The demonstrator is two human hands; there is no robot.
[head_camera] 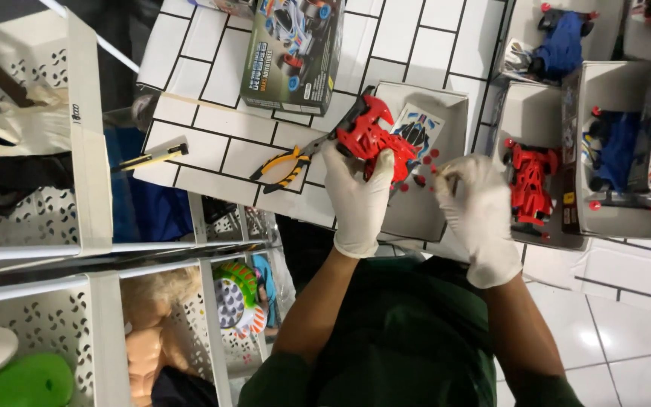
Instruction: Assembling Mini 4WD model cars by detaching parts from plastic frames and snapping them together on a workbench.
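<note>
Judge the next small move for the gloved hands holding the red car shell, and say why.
Probably bring the right hand in to the red car shell. The left hand holds the shell up over the sticker sheet, and the right fingers seem pinched on something small and red beside it; what it is cannot be told.
</note>
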